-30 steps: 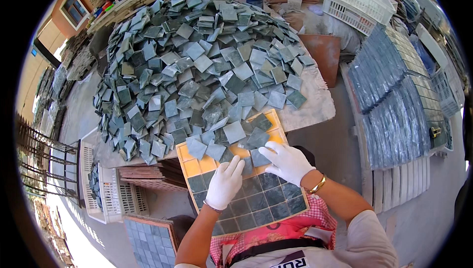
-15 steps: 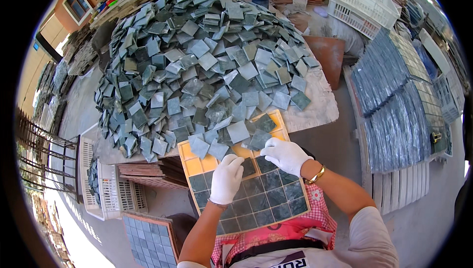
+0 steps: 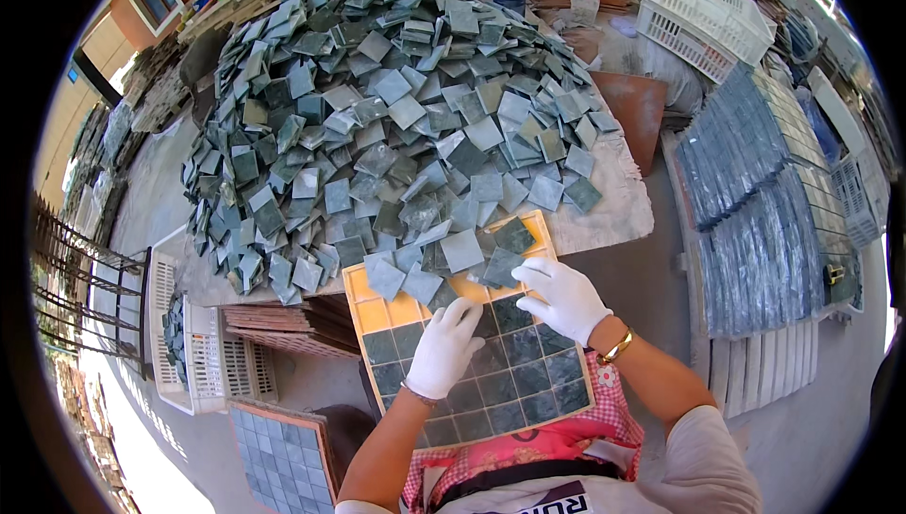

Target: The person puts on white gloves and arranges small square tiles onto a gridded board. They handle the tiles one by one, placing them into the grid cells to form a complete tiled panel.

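Note:
A yellow gridded tray point(image 3: 392, 310) tilts from the table's front edge toward my lap. Dark green square stone tiles point(image 3: 521, 348) fill its nearer rows; bare yellow cells show along the far rows, partly under loose tiles point(image 3: 461, 252). My left hand point(image 3: 444, 352), in a white glove, is over the tray's middle with its fingers curled together. Whatever its fingertips hold, if anything, is hidden. My right hand point(image 3: 569, 302), also gloved, rests at the tray's right side. Its thumb and index finger are apart, the index fingertip close to a loose dark tile point(image 3: 504, 267).
A large heap of loose tiles point(image 3: 377, 136) covers most of the table point(image 3: 613, 202). White crates stand at the lower left point(image 3: 203, 363) and back right point(image 3: 703, 18). Wrapped tile stacks point(image 3: 755, 231) sit on a pallet at right. A finished-looking tile panel point(image 3: 283, 457) leans at lower left.
My right hand has drawn slightly back and to the right, its thumb and index finger parting. My left hand has shifted a little right over the tray. The view has moved slightly.

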Tool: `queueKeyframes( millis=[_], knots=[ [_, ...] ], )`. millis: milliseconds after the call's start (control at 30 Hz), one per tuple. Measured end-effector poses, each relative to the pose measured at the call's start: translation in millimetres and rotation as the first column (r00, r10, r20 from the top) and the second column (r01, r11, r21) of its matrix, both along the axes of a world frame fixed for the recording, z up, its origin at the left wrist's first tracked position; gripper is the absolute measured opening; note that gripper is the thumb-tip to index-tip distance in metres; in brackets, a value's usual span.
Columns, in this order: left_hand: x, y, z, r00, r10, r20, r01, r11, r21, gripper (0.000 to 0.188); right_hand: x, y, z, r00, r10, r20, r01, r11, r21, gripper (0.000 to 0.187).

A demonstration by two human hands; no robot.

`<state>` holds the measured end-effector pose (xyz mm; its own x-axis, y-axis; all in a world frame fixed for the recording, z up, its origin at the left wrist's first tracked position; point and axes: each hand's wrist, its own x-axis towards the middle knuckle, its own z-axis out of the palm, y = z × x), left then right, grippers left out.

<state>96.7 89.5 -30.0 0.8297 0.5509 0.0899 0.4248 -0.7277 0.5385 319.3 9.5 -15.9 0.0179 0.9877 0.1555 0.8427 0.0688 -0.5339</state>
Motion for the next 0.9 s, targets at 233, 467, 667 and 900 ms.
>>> queueKeyframes(
  millis=[233, 467, 667, 900],
  knots=[
    [4.4, -8.5, 11.8, 0.999, -0.007, -0.044, 0.010, 0.999, 0.051, 0.054, -14.4, 40.4, 3.4, 0.984, -0.111, 0.136, 0.124, 0.988, -0.091, 0.052],
    [32.3, 8.1, 29.5, 0.986, 0.150, 0.066, -0.161, 0.964, 0.212, 0.059, 27.6, 7.8, 25.8, 0.992, 0.006, 0.126, 0.015, 0.985, -0.170, 0.052],
    [63.3, 45.5, 34.2, 0.985, 0.004, -0.173, 0.065, 0.917, 0.393, 0.058, 37.1, 1.5, 28.8, 0.958, 0.212, 0.195, -0.153, 0.947, -0.282, 0.043],
    [59.9, 45.8, 40.2, 0.999, -0.035, -0.037, 0.045, 0.935, 0.351, 0.056, 35.7, 2.1, 23.6, 0.959, 0.211, 0.190, -0.129, 0.920, -0.369, 0.047]
  ],
)
